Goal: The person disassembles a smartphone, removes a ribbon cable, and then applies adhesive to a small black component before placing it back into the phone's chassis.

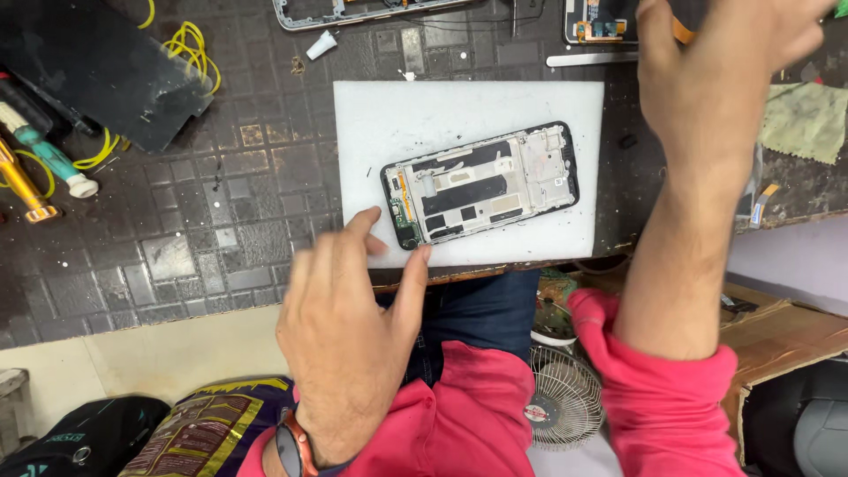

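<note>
From the head camera, an opened smartphone [481, 184] with its back cover off is lying slightly tilted on a white foam pad [380, 115] in the middle of a dark, worn mat [221, 212]. Its inner metal frame and a small green circuit board at the left end are showing.

The left hand [349, 327] is hovering just near of the pad's near edge, fingers loosely spread and curled, holding nothing; its thumb tip is sitting close to the phone's near left corner, and whether it is touching cannot be told. A watch [294, 446] is sitting on that wrist.

The right hand [715, 71] is reaching to the far right, fingers partly bent over an orange strip [682, 32]; whether it is gripping anything cannot be told.

To the far left, a black panel [97, 71], yellow wire [190, 44] and a teal-handled tool [53, 159] are lying. Another phone frame [353, 11] is lying at the far edge. A small fan [565, 397] is sitting below the bench.
</note>
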